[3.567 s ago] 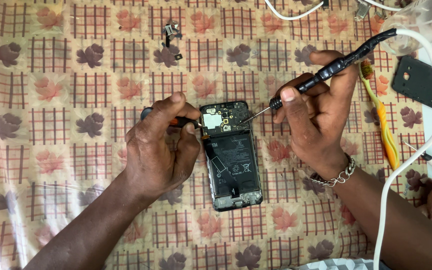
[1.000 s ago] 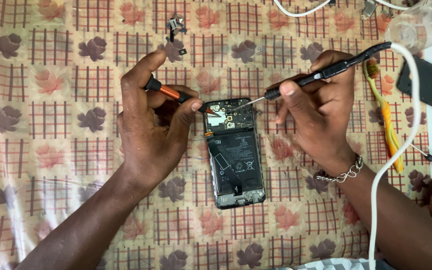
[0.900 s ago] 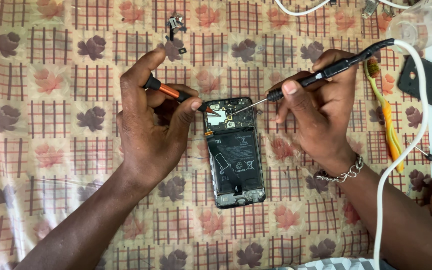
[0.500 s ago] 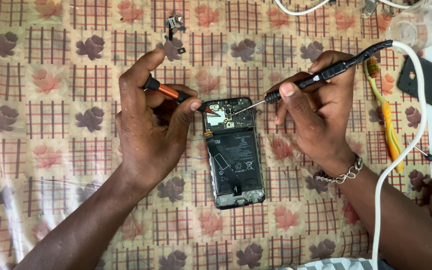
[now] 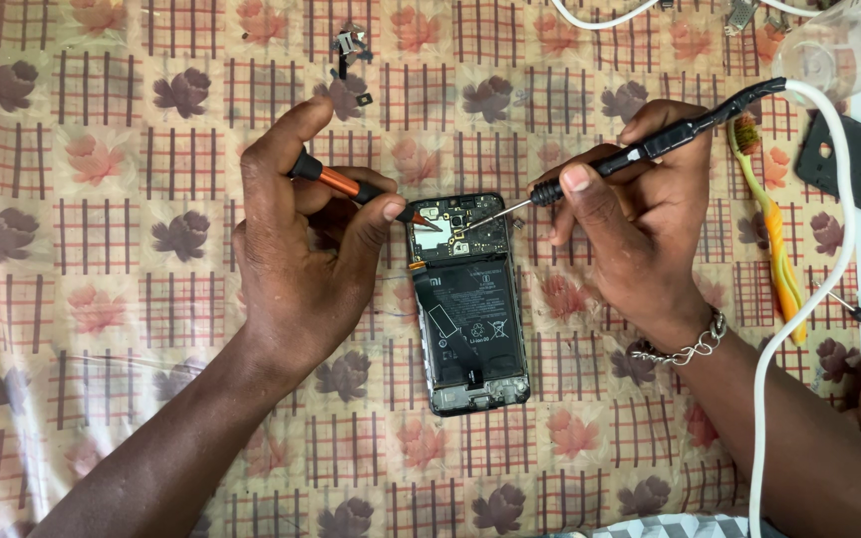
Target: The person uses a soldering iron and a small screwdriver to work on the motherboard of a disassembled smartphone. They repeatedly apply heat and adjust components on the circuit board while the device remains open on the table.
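Leaf-print tablecloth point(image 5: 102, 299), opened phone point(image 5: 465, 299) lying 12-to-6.
Right hand point(image 5: 640, 229) pinches soldering iron point(image 5: 650, 149), tip at the board from 2 o'clock; left hand point(image 5: 301, 249) grips orange tweezers point(image 5: 351, 186) from 10.

Open cloth to the left and below; the right and upper edges are crowded.

The patterned tablecloth point(image 5: 92, 299) is left bare across the left third of the frame and along the lower middle, so passage there is unhindered. The centre is taken up by the opened phone point(image 5: 465, 304), flanked closely by the left hand point(image 5: 301, 259) and the right hand point(image 5: 640, 229), with only a narrow gap over the phone's upper end. At upper middle, small loose metal parts point(image 5: 349, 45) are scattered. The right side is blocked by a white cable point(image 5: 799, 329), a yellow-green toothbrush point(image 5: 774, 234) and a black phone cover point(image 5: 854, 169).
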